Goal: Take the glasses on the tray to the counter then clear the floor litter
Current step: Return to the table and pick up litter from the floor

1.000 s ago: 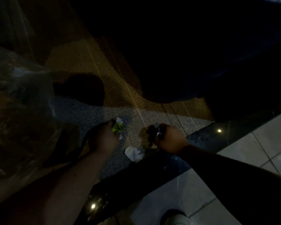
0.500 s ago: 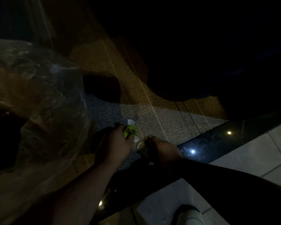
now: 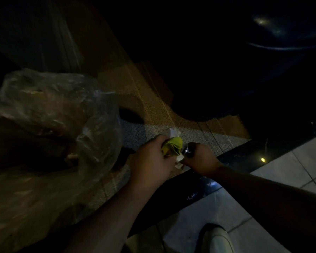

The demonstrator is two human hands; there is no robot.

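The scene is dim. My left hand is closed around a wad of litter, yellow-green wrapper with white paper poking out on top. My right hand presses against it from the right, fingers curled on a dark shiny scrap and a bit of white paper. Both hands hover low over the grey and tan carpet. A large clear plastic bag, holding rubbish, bulges just left of my left hand. No glasses, tray or counter are in view.
A glossy black border strip runs diagonally between the carpet and pale floor tiles. My white shoe stands on the tiles at the bottom. A big dark shape, probably furniture, fills the upper right.
The white paper that lay on the carpet between my hands is off the floor. My hands have come together, and the plastic bag has swung further into view from the left.
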